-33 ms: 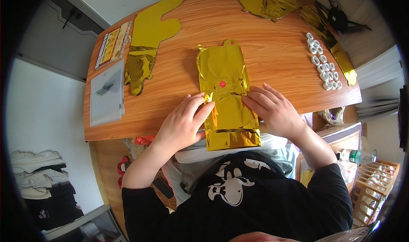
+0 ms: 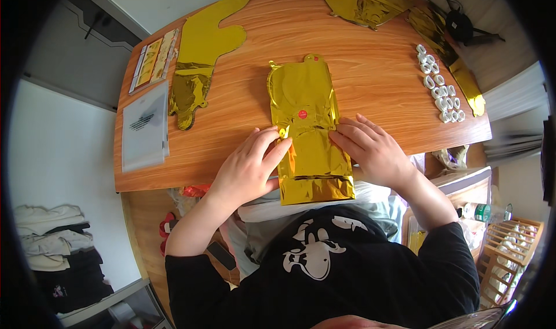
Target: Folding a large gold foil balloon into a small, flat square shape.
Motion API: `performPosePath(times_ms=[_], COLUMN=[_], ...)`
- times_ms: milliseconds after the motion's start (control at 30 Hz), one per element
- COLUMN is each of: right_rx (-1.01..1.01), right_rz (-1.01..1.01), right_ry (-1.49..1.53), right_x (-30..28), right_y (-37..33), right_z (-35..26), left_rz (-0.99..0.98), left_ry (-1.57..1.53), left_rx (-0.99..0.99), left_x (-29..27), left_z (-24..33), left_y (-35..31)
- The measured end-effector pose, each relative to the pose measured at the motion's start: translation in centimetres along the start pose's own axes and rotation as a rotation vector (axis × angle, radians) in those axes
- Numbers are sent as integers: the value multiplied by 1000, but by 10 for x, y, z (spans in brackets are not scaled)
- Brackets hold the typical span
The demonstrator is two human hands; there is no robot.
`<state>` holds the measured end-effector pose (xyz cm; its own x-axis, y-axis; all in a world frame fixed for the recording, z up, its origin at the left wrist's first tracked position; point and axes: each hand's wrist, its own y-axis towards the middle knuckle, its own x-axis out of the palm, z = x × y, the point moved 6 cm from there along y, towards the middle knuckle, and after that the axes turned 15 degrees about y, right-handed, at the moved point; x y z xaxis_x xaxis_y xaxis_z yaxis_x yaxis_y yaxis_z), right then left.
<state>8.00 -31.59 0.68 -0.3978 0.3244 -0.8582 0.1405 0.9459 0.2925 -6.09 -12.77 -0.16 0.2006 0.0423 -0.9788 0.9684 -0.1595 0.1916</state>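
A flat gold foil balloon (image 2: pixel 315 149) lies folded into a long strip in front of me, its near end reaching past the table's front edge. It has a round red mark near its middle and a small tab at its far end. My left hand (image 2: pixel 246 167) grips its left edge, thumb on top and fingertips by a small yellow curl of foil. On the opposite edge, my right hand (image 2: pixel 373 149) is closed with its fingertips on the foil; its thumb is mostly hidden.
On the wooden table (image 2: pixel 249 97) lie another gold foil balloon (image 2: pixel 211 42) at the left, printed cards (image 2: pixel 153 60), and a clear plastic sleeve (image 2: pixel 145 129). More gold foil (image 2: pixel 370 8) lies at the back right. Several white rings (image 2: pixel 440 92) stand along the right side, near a black device (image 2: pixel 459 27).
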Motion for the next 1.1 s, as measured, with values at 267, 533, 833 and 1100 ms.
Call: performPosePath(times_ms=[267, 533, 833, 1100], right_rx=[-1, -17, -27, -76], right_rz=[-21, -78, 16, 30], right_ry=[90, 31, 113, 111], right_x=[-1, -4, -5, -2], right_y=[3, 8, 9, 13], right_z=[-2, -5, -2, 1], left_rz=[-18, -48, -57, -16], left_ry=[1, -87, -94, -200], left_rx=[21, -16, -28, -67], left_x=[-7, -2, -5, -4], left_z=[0, -3, -4, -13], left_y=[6, 6, 9, 12])
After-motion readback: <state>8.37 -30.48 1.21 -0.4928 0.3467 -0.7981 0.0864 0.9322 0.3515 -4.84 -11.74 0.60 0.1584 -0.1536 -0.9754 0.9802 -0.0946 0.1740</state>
